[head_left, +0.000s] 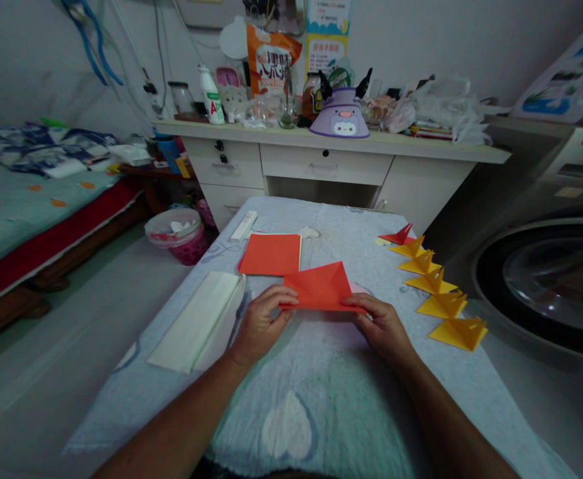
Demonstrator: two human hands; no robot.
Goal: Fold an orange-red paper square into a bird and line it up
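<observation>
An orange-red sheet of origami paper [319, 287], creased and partly folded, is held up above the cloth between both hands. My left hand [265, 319] pinches its left edge between thumb and fingers. At the lower right corner, my right hand [380, 324] grips the same paper in a pinch. Just beyond it lies a stack of orange paper squares [273, 254], with other colours peeking out at its edges. Several folded yellow paper cranes [458, 332] stand in a row along the right side, with a red paper crane [398, 235] at the far end.
A pale cloth [286, 426] covers the table. On its left lie a white paper packet [192, 322] and a narrow white box [244, 226]. A pink waste bin [179, 236] stands on the floor. Behind is a cluttered white desk [326, 163]; a washing machine [551, 266] is at right.
</observation>
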